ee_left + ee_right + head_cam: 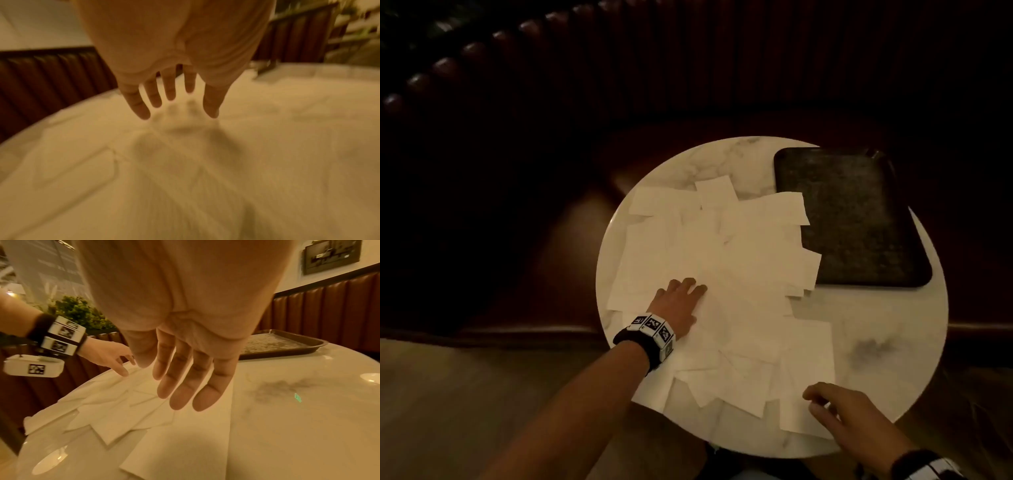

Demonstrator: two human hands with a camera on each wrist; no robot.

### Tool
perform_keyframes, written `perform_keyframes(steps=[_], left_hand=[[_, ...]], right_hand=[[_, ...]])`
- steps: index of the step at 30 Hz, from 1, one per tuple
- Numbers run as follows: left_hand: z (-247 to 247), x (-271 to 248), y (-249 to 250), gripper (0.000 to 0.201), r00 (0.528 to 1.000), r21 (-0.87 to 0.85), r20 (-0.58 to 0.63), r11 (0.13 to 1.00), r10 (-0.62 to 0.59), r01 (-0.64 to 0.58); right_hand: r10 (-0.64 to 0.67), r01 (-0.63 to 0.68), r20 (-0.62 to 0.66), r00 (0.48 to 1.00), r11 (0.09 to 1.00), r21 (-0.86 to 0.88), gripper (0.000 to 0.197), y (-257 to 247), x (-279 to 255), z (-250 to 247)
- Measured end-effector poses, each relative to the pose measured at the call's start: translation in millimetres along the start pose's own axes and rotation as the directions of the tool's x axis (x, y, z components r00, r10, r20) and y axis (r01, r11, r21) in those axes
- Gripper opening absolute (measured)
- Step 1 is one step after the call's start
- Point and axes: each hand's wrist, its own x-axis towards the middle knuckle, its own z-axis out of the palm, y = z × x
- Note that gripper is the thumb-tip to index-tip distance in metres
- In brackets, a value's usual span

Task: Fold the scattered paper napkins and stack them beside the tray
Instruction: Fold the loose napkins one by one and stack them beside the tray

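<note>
Several white paper napkins (722,274) lie spread and overlapping across the left and middle of a round marble table (887,359). A dark rectangular tray (852,219) sits at the table's back right, with napkin corners lapping its left edge. My left hand (681,298) lies over the napkins at the left with fingers straight and spread, holding nothing; the left wrist view shows its fingers (170,91) just above the paper. My right hand (835,407) hovers over a napkin (185,451) at the table's near edge, fingers (185,386) loose and empty.
A dark padded bench (517,102) curves round the far and left sides of the table. A grey vein mark (869,346) shows on the bare marble at the right. Green plants (80,311) stand behind the bench. Wooden floor (448,394) lies at the lower left.
</note>
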Motion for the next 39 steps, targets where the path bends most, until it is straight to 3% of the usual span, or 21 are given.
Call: perform_keyframes(steps=[5,13,17,19,22,24,27,29,30,32,35,39], left_hand=[[14.6,13.4,5.0,0.079,0.998,0.027,0.053,0.999,-0.018,0.017],[27.0,16.6,-7.8,0.029,0.982,0.026,-0.165,0.996,0.093,-0.090],[12.2,22.4,-8.3,0.014,0.977,-0.075,-0.210,0.996,0.029,-0.046],[-3.5,19.6,-2.0,0.016,0.971,-0.240,-0.238,0.971,-0.033,-0.026],[-37.6,4.1,20.1,0.008,0.952,-0.558,-0.283,0.827,-0.120,-0.061],[-57.8,-12.1,39.9,0.004,0.959,-0.741,-0.248,0.665,-0.134,-0.098],[-81.1,-34.8,63.9,0.009,0.981,-0.949,-0.164,0.289,-0.107,-0.128],[-91.8,-43.9,74.5,0.019,0.994,-0.994,-0.104,0.035,-0.019,-0.103],[-94.7,-44.9,77.8,0.025,0.996,-0.996,-0.075,-0.045,0.039,-0.073],[-97.5,-43.9,81.3,0.031,0.992,-0.995,-0.032,-0.100,0.120,-0.020],[-98.0,-37.9,90.7,0.036,0.992,-0.984,0.037,-0.170,0.122,0.058],[-94.7,-30.2,115.7,0.021,1.000,-1.000,0.006,-0.013,0.013,0.006]], right_hand=[[0.004,-0.003,0.077,0.997,1.000,-0.007,0.014,18.1,2.8,-1.9],[-0.010,0.009,0.110,0.994,1.000,0.012,0.014,30.5,7.0,-10.4],[-0.046,0.046,0.062,0.997,0.999,0.006,0.014,21.3,16.5,-20.0],[-0.059,0.058,0.017,0.998,0.998,0.021,0.014,9.5,22.7,-28.6],[-0.085,0.091,-0.072,0.994,0.991,0.096,0.024,-17.3,37.2,-46.9],[-0.099,0.133,-0.185,0.978,0.974,0.182,0.040,-38.7,49.6,-60.6],[-0.087,0.206,-0.293,0.952,0.890,0.407,0.060,-74.3,63.7,-84.4],[-0.106,0.235,-0.245,0.964,0.771,0.591,0.057,-93.4,66.0,-98.2],[-0.123,0.235,-0.210,0.970,0.695,0.680,0.052,-97.8,65.8,-102.5],[-0.091,0.207,-0.189,0.978,0.574,0.792,0.040,-100.6,61.2,-104.6],[0.099,0.173,-0.248,0.964,0.475,0.863,0.026,-95.4,52.9,-98.8],[0.231,0.139,-0.241,0.943,0.385,0.912,0.024,-82.1,43.8,-93.6]])
